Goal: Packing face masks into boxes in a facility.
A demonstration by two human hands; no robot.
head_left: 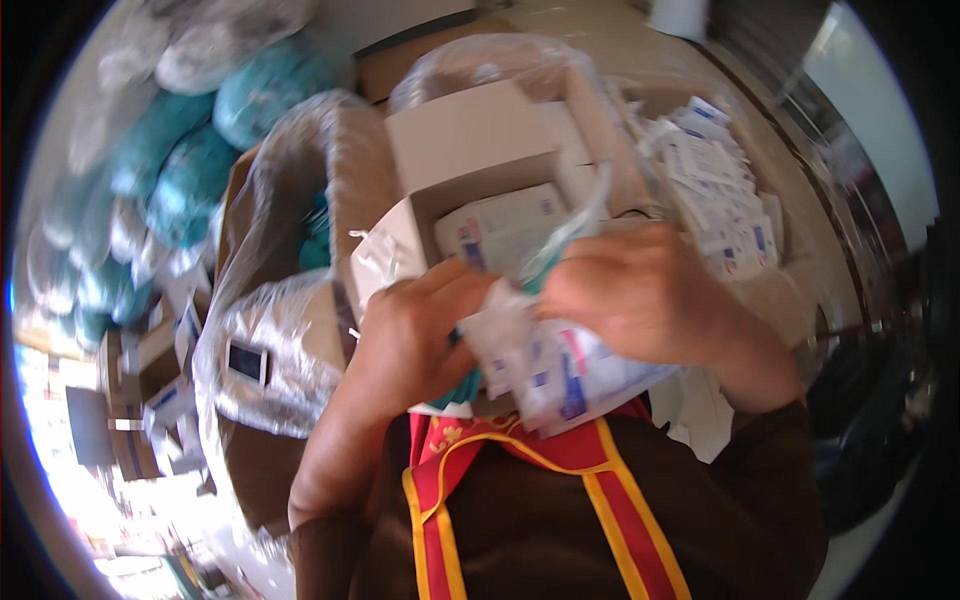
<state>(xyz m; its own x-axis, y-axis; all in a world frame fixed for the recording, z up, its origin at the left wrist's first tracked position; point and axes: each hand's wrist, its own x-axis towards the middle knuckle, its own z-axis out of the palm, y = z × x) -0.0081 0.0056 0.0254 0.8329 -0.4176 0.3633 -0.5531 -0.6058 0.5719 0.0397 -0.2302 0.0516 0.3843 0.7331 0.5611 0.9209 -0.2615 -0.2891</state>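
In front of my chest, a white packet (575,375) with blue and pink print hangs between my hands. My left hand (425,320) is closed on its left side, and a teal piece (460,390) shows beneath those fingers. My right hand (635,290) is closed at the packet's top, blurred by motion. Beside its fingertips is a teal strip (545,265) with clear film; whether it belongs to the packet I cannot tell. Just beyond my hands stands an open cardboard box (470,135) with similar white packets (500,230) inside.
A plastic-lined carton (350,150) at the left holds teal items (317,235). On its plastic lies a dark rectangle with a pale border (247,362). Many loose packets (710,180) fill a carton at the right. Teal bundles (195,180) pile up at the far left.
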